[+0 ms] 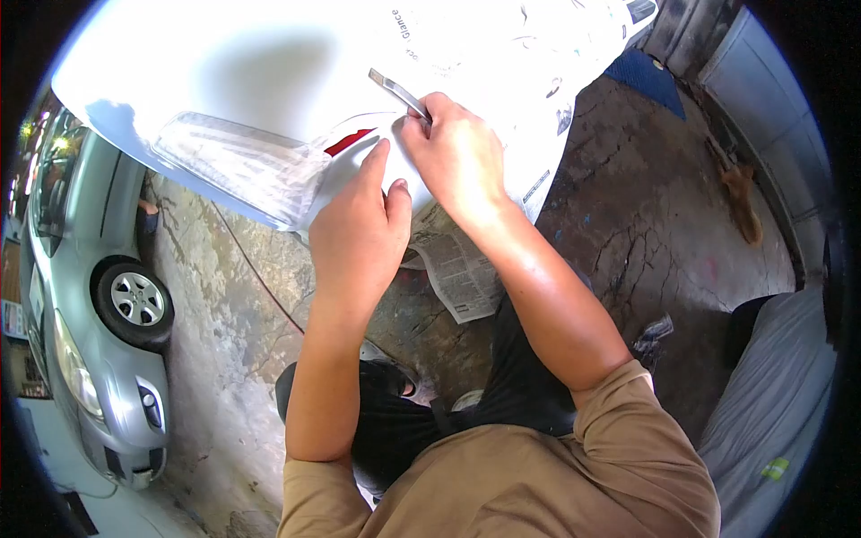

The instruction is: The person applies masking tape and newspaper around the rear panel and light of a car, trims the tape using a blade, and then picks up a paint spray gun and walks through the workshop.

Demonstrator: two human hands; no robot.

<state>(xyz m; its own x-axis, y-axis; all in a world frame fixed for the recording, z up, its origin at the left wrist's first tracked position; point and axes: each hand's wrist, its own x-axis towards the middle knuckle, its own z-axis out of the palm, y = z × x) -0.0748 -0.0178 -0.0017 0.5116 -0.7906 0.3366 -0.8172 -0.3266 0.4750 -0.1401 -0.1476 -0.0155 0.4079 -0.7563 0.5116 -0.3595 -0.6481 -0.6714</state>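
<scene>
A white panel (224, 63) fills the top of the head view, partly covered by newspaper sheets (475, 45). Between the thumb and fingers of my right hand (457, 152) is a slim metal-coloured cutter (395, 90), its tip pointing up and left over the white surface. My left hand (359, 233) rests at the panel's lower edge with index finger and thumb extended and apart, holding nothing visible. Just above that index finger shows a small red patch (350, 141). To its left lies a part covered in translucent film and tape (238, 161).
A silver car (117, 377) stands at the left, with a person's foot (148, 208) beyond its wheel. A newspaper sheet (462, 278) hangs below the panel. An orange animal (741, 204) lies on the cracked floor at right, near a grey cover (771, 377).
</scene>
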